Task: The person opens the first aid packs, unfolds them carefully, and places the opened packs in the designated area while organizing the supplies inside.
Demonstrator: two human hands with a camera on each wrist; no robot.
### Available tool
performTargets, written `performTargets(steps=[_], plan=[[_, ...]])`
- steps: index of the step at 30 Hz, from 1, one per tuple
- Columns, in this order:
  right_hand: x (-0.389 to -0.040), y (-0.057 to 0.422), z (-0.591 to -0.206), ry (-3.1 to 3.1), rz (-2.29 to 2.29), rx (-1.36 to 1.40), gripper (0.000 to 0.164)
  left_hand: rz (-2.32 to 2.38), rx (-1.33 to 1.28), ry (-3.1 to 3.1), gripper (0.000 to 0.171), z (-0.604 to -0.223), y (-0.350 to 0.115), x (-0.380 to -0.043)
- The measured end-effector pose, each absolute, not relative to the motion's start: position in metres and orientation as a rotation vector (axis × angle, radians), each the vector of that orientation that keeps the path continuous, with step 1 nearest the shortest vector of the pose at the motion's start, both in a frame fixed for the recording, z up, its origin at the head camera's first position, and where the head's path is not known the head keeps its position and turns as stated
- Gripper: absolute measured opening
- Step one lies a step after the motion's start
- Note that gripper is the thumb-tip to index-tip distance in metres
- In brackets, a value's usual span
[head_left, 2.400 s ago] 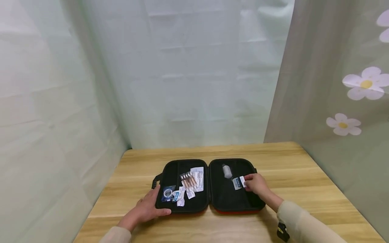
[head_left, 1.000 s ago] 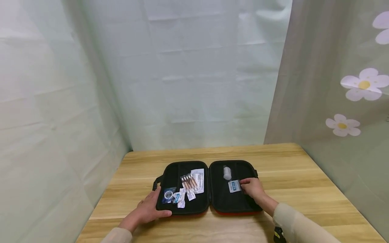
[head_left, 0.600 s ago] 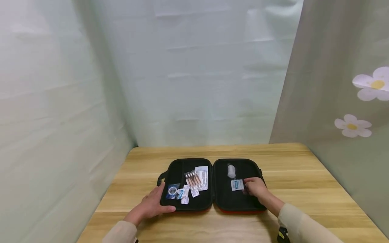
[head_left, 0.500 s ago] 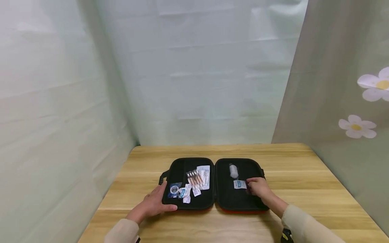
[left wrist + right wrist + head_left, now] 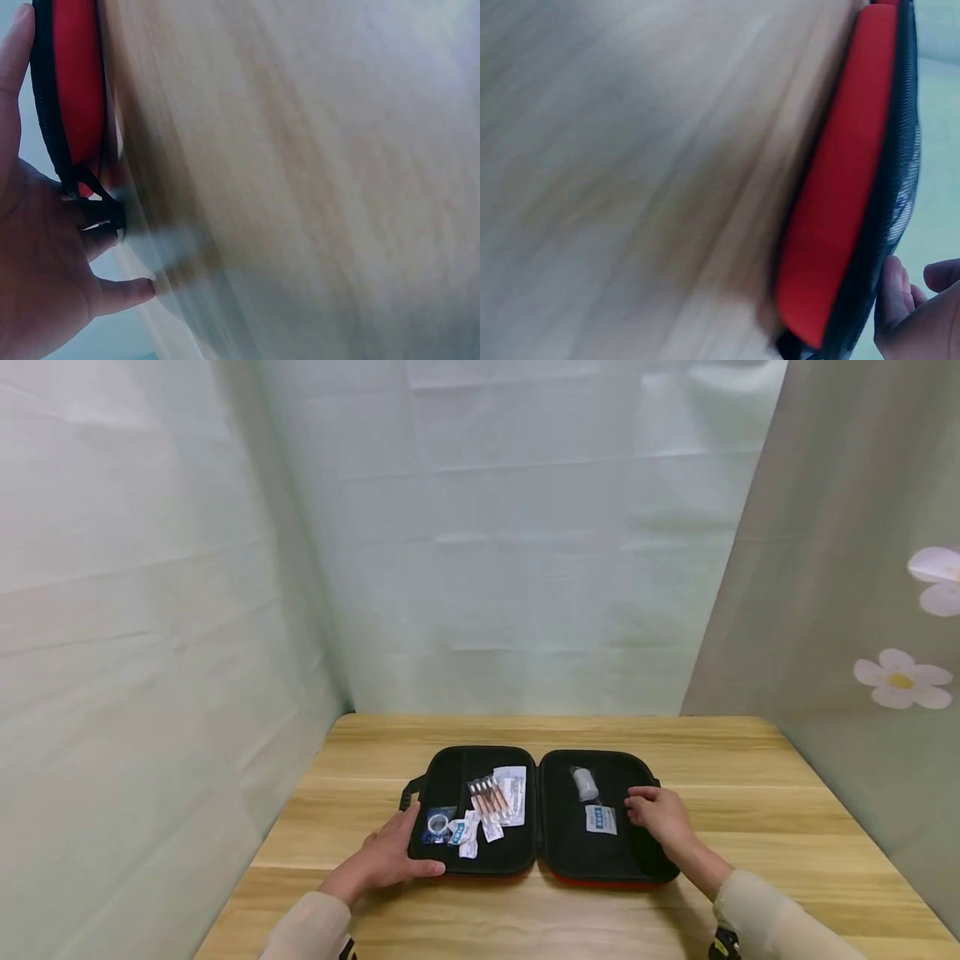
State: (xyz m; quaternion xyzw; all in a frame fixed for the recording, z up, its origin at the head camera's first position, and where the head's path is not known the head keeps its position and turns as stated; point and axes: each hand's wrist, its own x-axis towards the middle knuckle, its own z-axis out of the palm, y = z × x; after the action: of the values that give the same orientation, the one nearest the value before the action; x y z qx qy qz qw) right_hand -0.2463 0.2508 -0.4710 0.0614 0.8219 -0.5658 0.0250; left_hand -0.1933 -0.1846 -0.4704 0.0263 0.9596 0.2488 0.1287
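Note:
An unfolded zip case, black inside and red outside, lies on the table, its left half and right half side by side. My left hand rests at the left half's near corner, thumb along the front rim and fingers spread by the handle. Over the right half is my right hand, fingers loosely bent and holding nothing. Just left of its fingertips lies a flat white-and-blue packet. Behind that packet is a wrapped white roll.
In the left half lie wrapped cotton swabs, a white printed sachet, a tape roll in blue wrapping and small white packets. A black handle juts out left. Hanging fabric encloses the wooden table.
My right hand has let go of the white-and-blue packet, which now lies flat in the right half, and drawn back rightward. My left hand stays at the case corner. The head view has shifted slightly.

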Motion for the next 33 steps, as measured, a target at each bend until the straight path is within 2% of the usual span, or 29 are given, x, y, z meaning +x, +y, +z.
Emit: performTargets(steps=[8,17,33], plan=[[-0.249,0.23,-0.451,2.472,-1.84,0.162,0.034,0.729,0.057,2.784,0.127,-0.472,-0.186,-0.195],[-0.248,0.195,-0.445,2.423,-1.898,0.122,0.034,0.741,0.073,2.787,0.126,-0.474,-0.185,-0.194],[-0.237,0.089,-0.452,2.332,-1.923,-0.048,0.029,0.755,0.065,2.781,0.125,-0.472,-0.183,-0.191]])
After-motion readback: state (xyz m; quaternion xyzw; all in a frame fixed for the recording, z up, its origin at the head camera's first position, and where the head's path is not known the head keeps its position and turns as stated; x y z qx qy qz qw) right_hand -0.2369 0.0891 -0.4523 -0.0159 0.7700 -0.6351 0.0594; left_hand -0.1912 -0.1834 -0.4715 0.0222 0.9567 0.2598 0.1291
